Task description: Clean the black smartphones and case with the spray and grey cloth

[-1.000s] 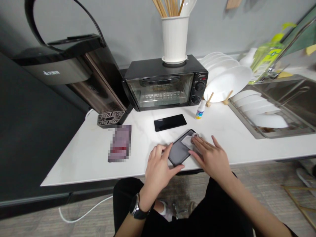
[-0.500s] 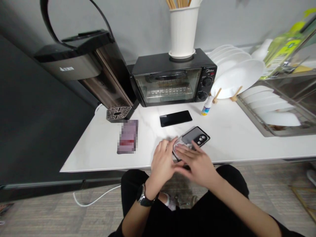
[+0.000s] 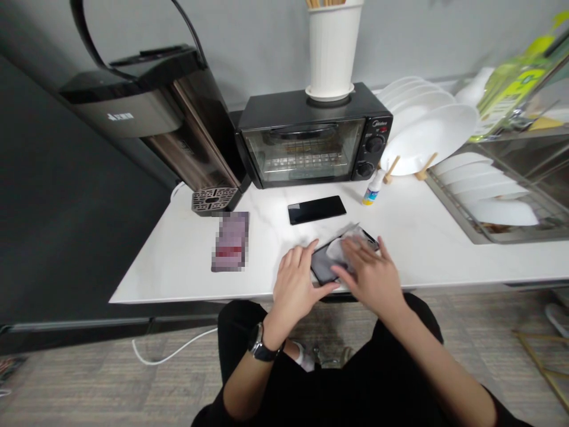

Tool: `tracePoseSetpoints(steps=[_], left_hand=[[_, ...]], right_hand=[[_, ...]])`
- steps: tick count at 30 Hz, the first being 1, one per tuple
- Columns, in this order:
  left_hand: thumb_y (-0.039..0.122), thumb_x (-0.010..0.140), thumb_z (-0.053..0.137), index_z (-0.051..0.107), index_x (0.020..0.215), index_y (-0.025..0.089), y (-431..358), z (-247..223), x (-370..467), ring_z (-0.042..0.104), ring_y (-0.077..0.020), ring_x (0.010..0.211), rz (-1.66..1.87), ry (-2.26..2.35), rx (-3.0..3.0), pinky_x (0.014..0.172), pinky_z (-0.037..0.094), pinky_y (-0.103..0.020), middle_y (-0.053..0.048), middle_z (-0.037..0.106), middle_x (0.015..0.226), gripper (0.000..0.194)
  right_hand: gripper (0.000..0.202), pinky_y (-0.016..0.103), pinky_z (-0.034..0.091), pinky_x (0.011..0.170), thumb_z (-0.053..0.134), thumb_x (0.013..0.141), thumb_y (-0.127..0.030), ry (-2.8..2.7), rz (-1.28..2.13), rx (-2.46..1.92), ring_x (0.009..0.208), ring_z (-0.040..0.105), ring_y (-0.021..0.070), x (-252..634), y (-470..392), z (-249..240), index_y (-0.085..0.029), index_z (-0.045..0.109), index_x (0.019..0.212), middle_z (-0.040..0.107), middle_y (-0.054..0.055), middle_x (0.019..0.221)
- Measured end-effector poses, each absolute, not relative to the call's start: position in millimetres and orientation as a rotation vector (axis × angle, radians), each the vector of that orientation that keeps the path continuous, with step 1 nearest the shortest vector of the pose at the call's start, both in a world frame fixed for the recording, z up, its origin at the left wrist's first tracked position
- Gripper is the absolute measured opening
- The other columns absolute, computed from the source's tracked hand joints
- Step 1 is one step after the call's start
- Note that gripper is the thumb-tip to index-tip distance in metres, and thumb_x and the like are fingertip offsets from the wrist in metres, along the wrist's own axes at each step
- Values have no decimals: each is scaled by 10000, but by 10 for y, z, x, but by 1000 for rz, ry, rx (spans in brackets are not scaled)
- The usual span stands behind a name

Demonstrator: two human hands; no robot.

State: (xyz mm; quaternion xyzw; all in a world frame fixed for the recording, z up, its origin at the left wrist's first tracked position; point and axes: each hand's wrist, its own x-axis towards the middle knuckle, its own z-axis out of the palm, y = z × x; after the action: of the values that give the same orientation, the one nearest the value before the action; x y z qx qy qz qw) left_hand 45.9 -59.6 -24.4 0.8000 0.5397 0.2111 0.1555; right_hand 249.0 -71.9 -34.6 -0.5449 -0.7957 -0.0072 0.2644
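Note:
A dark-edged phone case [image 3: 323, 268] lies near the counter's front edge, with its grey inner face showing. My left hand [image 3: 294, 280] grips its left end, thumb along the near edge and fingers at the far side. Under the fingers of my right hand [image 3: 376, 280], a thin white wipe [image 3: 336, 250] is pressed onto the right half of the case. The fingers are slightly smeared by motion, and the camera cutouts are mostly covered. Just beyond the case rests a black phone [image 3: 317, 210]. A small white bottle with a yellow base [image 3: 371, 191] stands to the right of the phone.
A blurred purple flat packet [image 3: 231, 237] lies left on the white counter [image 3: 178, 261]. Behind are a water dispenser [image 3: 178, 118], a toaster oven [image 3: 306, 148] with a white cup [image 3: 333, 50] on top, and racked plates [image 3: 431, 139]. Bowls [image 3: 502, 210] sit in the sink at right.
My right hand has slid the wipe rightward along the case, over the camera-cutout end. The left part of the case is now uncovered. My left hand stays at the left end.

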Motion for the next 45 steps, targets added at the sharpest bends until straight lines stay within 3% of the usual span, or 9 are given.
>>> tracePoseSetpoints(steps=[3, 7, 12, 17, 21, 24, 38, 42, 45], left_hand=[[376, 896, 783, 354, 1606, 226, -595, -258, 451, 568, -310, 1154, 599, 1535, 2296, 1056, 485, -471, -105, 585, 1254, 843], [472, 847, 834, 346, 1606, 236, -592, -267, 451, 562, -324, 1184, 644, 1532, 2293, 1083, 469, -490, -101, 583, 1270, 933], [389, 880, 797, 340, 1608, 258, -577, -272, 452, 580, -317, 1155, 603, 1542, 2277, 1051, 489, -478, -92, 583, 1245, 869], [509, 825, 854, 333, 1606, 238, -578, -275, 454, 568, -336, 1184, 642, 1543, 2285, 1069, 485, -501, -103, 587, 1269, 977], [453, 852, 840, 327, 1608, 239, -587, -281, 457, 576, -322, 1166, 634, 1558, 2278, 1046, 499, -489, -100, 586, 1257, 938], [521, 820, 859, 338, 1605, 232, -589, -279, 461, 572, -332, 1170, 638, 1571, 2293, 1053, 495, -499, -105, 589, 1254, 986], [423, 864, 824, 337, 1609, 252, -590, -290, 454, 583, -313, 1159, 641, 1557, 2277, 1046, 501, -468, -90, 582, 1230, 907], [514, 807, 869, 341, 1609, 245, -592, -281, 464, 571, -328, 1176, 650, 1568, 2287, 1058, 498, -485, -97, 580, 1244, 996], [503, 819, 858, 349, 1608, 228, -588, -281, 470, 568, -328, 1176, 639, 1578, 2279, 1060, 497, -486, -105, 585, 1243, 978]], right_hand=[[548, 581, 395, 1246, 576, 1037, -545, -2351, 162, -1178, 1402, 619, 306, 2395, -780, -344, -160, 659, 1416, 667, 158, 1473], [456, 712, 286, 1253, 510, 1085, -458, -2133, -10, -1521, 1372, 638, 350, 2417, -731, -324, -179, 670, 1407, 688, 155, 1443], [724, 593, 315, 1288, 493, 1020, -705, -2364, 148, -1173, 1386, 629, 320, 2391, -708, -308, -116, 655, 1409, 665, 181, 1467], [560, 693, 265, 1267, 458, 1086, -559, -2142, -44, -1506, 1323, 673, 360, 2488, -654, -281, -130, 685, 1366, 713, 191, 1393], [613, 532, 391, 1254, 484, 1049, -643, -2411, 152, -1090, 1330, 676, 289, 2576, -688, -271, -160, 694, 1360, 729, 138, 1390], [438, 639, 308, 1272, 448, 1104, -485, -2187, -20, -1400, 1235, 734, 297, 2662, -691, -280, -218, 732, 1305, 763, 110, 1331], [653, 532, 438, 1222, 554, 1014, -656, -2394, 164, -1045, 1360, 654, 305, 2478, -680, -325, -125, 683, 1372, 687, 181, 1436], [443, 691, 297, 1257, 484, 1094, -481, -2150, 10, -1472, 1278, 708, 328, 2532, -590, -310, -185, 705, 1338, 734, 152, 1370], [571, 676, 301, 1261, 516, 1059, -579, -2165, -15, -1458, 1344, 660, 356, 2479, -652, -308, -130, 676, 1373, 692, 196, 1421]])
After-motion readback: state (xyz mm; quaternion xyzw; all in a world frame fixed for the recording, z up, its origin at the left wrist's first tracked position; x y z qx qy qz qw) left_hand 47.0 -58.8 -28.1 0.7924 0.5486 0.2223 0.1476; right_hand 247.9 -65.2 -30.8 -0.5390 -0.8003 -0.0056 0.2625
